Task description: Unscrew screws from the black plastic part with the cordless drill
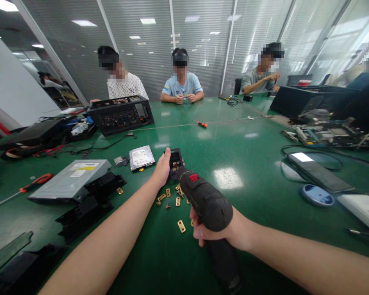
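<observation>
My right hand is wrapped round the grip of a black cordless drill, whose front end points forward at a small black box-like part. My left hand grips that part at its left side, thumb up along the edge. Brass-coloured pieces show inside the part. The drill's nose hides its lower right corner, so I cannot tell whether the bit touches anything. On the table just below lie several small brass plates and brass screws, some partly behind the drill.
Left of my hands are a hard drive, an optical drive, black plastic parts and a screwdriver. A black computer case stands farther back. Circuit boards and a blue round object lie right. Several people sit opposite.
</observation>
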`<state>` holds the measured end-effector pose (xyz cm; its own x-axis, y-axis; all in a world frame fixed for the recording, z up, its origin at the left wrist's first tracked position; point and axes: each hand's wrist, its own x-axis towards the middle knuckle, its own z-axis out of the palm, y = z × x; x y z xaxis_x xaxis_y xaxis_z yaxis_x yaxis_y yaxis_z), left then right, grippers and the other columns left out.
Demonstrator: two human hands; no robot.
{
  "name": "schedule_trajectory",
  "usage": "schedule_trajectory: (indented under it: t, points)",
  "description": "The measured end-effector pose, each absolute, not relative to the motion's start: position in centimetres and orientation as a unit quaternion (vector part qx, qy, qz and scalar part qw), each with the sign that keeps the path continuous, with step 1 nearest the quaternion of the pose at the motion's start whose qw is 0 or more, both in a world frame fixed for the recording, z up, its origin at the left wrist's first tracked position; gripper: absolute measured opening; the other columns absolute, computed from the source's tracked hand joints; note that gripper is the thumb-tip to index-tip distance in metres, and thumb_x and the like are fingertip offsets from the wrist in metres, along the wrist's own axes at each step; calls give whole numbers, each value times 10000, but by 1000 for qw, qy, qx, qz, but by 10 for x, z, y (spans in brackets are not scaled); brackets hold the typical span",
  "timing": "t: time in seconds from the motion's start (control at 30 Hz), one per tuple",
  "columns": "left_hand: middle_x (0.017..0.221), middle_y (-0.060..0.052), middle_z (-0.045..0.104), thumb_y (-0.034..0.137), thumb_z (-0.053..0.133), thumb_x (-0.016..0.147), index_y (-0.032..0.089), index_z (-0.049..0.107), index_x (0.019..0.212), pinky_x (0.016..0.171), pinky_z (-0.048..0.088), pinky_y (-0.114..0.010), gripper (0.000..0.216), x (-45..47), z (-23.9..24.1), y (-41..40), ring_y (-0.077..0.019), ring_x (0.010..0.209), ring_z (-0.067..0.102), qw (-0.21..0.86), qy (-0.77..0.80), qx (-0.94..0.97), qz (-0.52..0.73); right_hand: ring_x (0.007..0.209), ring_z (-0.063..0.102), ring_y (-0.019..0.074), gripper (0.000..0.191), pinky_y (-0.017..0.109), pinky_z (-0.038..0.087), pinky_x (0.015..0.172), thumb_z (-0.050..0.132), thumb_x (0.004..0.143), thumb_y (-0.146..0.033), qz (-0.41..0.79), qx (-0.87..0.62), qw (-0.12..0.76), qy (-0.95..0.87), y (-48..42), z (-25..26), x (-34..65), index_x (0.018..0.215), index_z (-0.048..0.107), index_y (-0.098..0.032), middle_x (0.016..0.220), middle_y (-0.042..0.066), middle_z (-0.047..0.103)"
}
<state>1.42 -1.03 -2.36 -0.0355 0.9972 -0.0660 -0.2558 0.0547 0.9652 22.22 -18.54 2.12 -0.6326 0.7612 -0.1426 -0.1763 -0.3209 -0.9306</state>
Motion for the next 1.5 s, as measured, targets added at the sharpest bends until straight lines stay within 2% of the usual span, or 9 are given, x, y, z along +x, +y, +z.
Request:
schedule_trajectory:
  t: [0.43,0.63,0.8,1.0,1.13,1.37,1.5]
  points:
    - [920,-152,812,853,573,954,163,669,1046,714,634,-370,703,16,-28,-10,-297,823,811,563,438,423,559,629,677,138,268,262,552,611,967,758,-236,754,-256,314,-517,-189,12,228,849,731,-147,748,3,711]
    - [906,-149,807,864,585,939,171,671,1055,707,630,-376,708,15,-30,-12,-304,829,810,570,447,412,553,642,667,143,233,264,534,618,916,754,-162,736,-261,326,-532,-192,15,227,869,714,-156,739,-2,708]
    - [933,-152,814,833,608,950,175,677,1122,720,644,-390,684,13,-32,-12,-315,860,819,572,452,402,554,655,666,155,295,286,527,628,873,704,-98,688,-258,366,-571,-194,21,223,905,675,-183,775,-12,715]
    - [921,-153,809,812,594,970,168,674,1099,676,633,-377,662,11,-29,-13,-298,795,805,569,458,408,548,662,660,165,290,300,525,630,890,718,-177,695,-259,360,-566,-192,25,223,868,642,-195,756,-8,702]
    - [922,-158,809,809,576,979,163,679,1095,701,639,-389,665,11,-28,-14,-299,797,804,566,464,410,544,666,627,149,332,282,502,624,923,702,-213,692,-273,363,-561,-191,25,223,869,635,-203,760,-25,684]
    - [912,-146,810,772,563,1011,150,680,1106,741,655,-390,640,10,-24,-14,-280,793,804,567,462,412,543,642,518,127,463,276,443,620,1049,558,-292,699,-293,331,-562,-187,35,217,756,643,-193,707,-51,627]
    - [889,-138,809,772,567,1011,157,679,1094,739,658,-392,631,9,-25,-13,-295,816,816,566,458,419,542,667,576,154,436,289,480,628,1018,578,-319,704,-295,337,-551,-188,38,216,807,667,-199,731,-25,664]
